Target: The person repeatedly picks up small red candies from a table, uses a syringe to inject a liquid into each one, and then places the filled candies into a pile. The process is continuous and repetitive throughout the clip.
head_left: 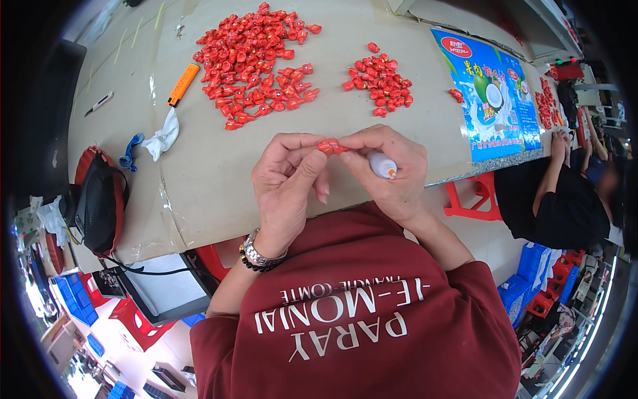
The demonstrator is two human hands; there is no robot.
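Note:
Above the table's near edge, a small glossy red plastic piece (329, 147) is pinched between the fingertips of both hands. My left hand (284, 178) grips its left end with thumb and forefinger, the other fingers curled loosely. My right hand (403, 169) closes on its right end and also keeps a small white squeeze bottle (381, 164) with an orange tip in the palm. Beyond the hands lies a large heap of similar red pieces (242, 56). A smaller heap (382, 80) sits to its right. Fingertips hide parts of the held piece.
An orange utility knife (183, 84), a white cloth (163, 135) and a pen-like tool (100, 104) lie on the left of the table. A black and red bag (103, 203) rests by the left edge. At right are a blue printed sheet (488, 96) and a seated co-worker (561, 206).

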